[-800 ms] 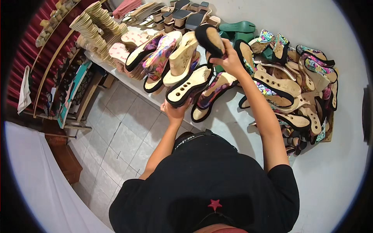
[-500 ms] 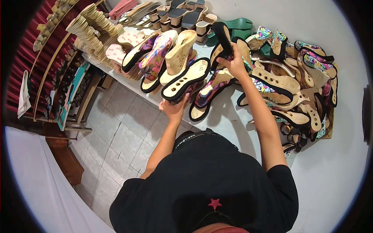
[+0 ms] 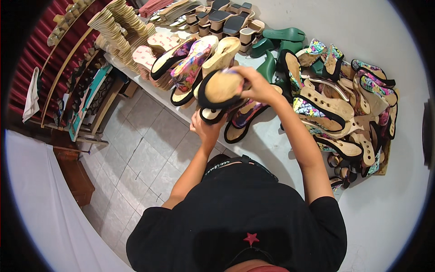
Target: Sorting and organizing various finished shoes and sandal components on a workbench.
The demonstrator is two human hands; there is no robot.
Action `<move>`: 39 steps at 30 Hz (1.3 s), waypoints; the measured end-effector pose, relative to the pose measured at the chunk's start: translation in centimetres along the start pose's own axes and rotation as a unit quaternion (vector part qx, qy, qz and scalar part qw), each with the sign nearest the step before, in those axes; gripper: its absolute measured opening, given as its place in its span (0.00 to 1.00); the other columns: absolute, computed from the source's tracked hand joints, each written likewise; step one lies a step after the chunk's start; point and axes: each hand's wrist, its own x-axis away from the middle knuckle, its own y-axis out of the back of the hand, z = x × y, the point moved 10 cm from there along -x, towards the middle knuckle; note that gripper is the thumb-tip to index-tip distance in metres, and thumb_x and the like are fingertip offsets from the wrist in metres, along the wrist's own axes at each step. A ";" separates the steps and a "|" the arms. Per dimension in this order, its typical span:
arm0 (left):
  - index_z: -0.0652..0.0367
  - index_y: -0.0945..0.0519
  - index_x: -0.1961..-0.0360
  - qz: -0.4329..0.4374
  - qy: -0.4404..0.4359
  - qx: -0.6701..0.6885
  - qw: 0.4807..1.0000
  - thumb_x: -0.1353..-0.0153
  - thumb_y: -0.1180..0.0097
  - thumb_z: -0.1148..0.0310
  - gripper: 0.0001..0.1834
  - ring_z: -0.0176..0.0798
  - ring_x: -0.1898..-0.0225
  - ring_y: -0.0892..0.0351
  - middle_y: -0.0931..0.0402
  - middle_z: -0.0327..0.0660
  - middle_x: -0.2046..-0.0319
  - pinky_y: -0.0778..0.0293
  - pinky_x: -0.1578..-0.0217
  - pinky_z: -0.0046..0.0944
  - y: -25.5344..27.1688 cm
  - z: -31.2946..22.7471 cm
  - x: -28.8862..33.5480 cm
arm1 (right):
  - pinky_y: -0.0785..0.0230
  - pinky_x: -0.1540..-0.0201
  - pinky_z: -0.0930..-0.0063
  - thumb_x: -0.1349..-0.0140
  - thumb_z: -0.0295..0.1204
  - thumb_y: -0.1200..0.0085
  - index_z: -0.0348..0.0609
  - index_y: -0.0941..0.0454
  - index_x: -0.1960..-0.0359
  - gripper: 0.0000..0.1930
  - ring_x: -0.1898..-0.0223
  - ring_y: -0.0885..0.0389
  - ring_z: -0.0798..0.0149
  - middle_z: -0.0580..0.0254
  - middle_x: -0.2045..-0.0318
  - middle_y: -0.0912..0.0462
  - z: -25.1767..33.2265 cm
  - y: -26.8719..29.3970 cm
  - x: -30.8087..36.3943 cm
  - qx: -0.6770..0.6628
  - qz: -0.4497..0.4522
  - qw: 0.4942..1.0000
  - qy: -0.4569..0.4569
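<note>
My left hand (image 3: 210, 131) grips a black-edged wedge shoe sole (image 3: 211, 115) from below at the table's near edge. Just above it, my right hand (image 3: 259, 86) holds a second wedge sole (image 3: 219, 88), with a smooth tan face and black edging, slightly blurred. This upper piece covers most of the lower one; whether the two touch I cannot tell. Beyond them stand a bare tan wedge (image 3: 220, 55) and a floral wedge sole (image 3: 192, 61). A purple floral wedge sole (image 3: 247, 113) with black trim lies right of my left hand.
Several patterned wedge soles (image 3: 324, 103) are heaped at the right against the wall. Green shoe lasts (image 3: 285, 35) lie behind, beside black-and-tan heeled soles (image 3: 235, 23). Stacks of thin soles (image 3: 106, 25) stand at the far left. Grey tiled floor (image 3: 136, 149) lies left of the white table (image 3: 267, 136).
My right hand has swung left and nearer, bringing its sole over the one in my left hand, with the tan face now showing. The left hand keeps its grip, and its sole is mostly covered.
</note>
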 end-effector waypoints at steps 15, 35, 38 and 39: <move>0.60 0.30 0.48 0.183 -0.019 0.296 0.937 0.47 0.41 0.71 0.24 0.42 0.53 0.27 0.27 0.44 0.52 0.35 0.49 0.39 -0.6 0.0 0.9 | 0.42 0.44 0.60 0.70 0.26 0.31 0.55 0.31 0.49 0.38 0.48 0.38 0.52 0.59 0.53 0.32 3.3 -7.5 -2.2 0.127 0.213 0.969 -0.002; 0.68 0.26 0.58 0.063 0.111 0.354 0.927 0.58 0.32 0.77 0.23 0.35 0.57 0.25 0.24 0.45 0.60 0.26 0.58 0.36 -0.3 0.7 -0.1 | 0.36 0.50 0.67 0.49 0.30 0.42 0.46 0.34 0.48 0.25 0.53 0.29 0.53 0.52 0.56 0.30 -2.3 -5.2 -1.4 -0.014 0.159 0.987 -0.007; 0.67 0.25 0.58 0.040 0.080 0.327 0.941 0.58 0.31 0.75 0.23 0.35 0.58 0.24 0.23 0.44 0.60 0.27 0.57 0.36 0.3 0.1 -0.2 | 0.38 0.48 0.67 0.48 0.30 0.42 0.48 0.35 0.46 0.26 0.52 0.30 0.54 0.51 0.56 0.31 -2.9 -5.8 -1.5 0.003 0.173 0.984 -0.037; 0.67 0.24 0.59 0.028 0.082 0.334 0.938 0.58 0.31 0.74 0.23 0.35 0.59 0.23 0.23 0.43 0.60 0.27 0.57 0.35 0.5 0.5 -0.1 | 0.38 0.48 0.67 0.48 0.30 0.42 0.48 0.35 0.46 0.26 0.52 0.30 0.54 0.51 0.56 0.31 -2.8 -5.7 -1.7 0.003 0.173 0.984 -0.034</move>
